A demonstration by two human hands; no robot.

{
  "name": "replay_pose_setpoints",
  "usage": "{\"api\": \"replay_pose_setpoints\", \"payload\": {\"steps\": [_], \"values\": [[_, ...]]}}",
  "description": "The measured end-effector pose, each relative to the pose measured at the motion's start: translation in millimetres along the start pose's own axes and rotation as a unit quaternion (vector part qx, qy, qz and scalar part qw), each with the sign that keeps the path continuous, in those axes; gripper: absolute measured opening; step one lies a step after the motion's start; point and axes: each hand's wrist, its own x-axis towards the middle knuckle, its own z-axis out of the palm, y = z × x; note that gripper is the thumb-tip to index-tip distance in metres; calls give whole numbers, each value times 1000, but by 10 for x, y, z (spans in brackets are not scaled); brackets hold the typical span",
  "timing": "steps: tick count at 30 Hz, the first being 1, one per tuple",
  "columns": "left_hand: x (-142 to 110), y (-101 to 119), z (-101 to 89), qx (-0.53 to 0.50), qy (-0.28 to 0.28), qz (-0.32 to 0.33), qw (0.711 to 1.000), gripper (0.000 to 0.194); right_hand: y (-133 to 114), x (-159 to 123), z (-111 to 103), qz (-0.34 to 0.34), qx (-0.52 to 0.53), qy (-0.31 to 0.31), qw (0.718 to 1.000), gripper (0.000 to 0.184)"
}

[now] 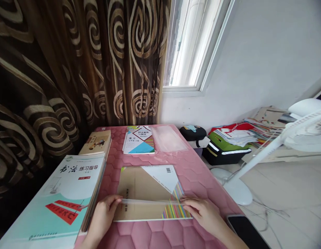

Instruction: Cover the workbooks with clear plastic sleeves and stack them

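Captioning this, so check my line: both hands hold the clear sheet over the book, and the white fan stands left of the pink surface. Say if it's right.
One slip: the white fan stands right of the pink surface, not left, as the head view shows. The left hand and right hand do hold the clear sheet over the book.

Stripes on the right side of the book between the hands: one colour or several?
Several: multicoloured stripes on the book, seen in the head view.
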Motion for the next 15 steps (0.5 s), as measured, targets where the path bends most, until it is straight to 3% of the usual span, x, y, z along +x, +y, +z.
{"api": "replay_pose_setpoints", "payload": {"steps": [3, 7, 11, 15], "values": [[184, 107, 22, -63, 84, -33, 994, 40, -54, 197, -110, 6, 11, 55, 998, 36], [577, 345, 55, -183, 188, -43, 964, 46, -150, 702, -320, 21, 91, 175, 980, 40], [1054, 440, 149, -244, 216, -23, 945, 44, -246, 1332, -479, 21, 132, 268, 954, 41], [1396, 212, 315, -196, 224, -7, 955, 48, -261, 1936, -530, 32, 142, 308, 940, 42]]}}
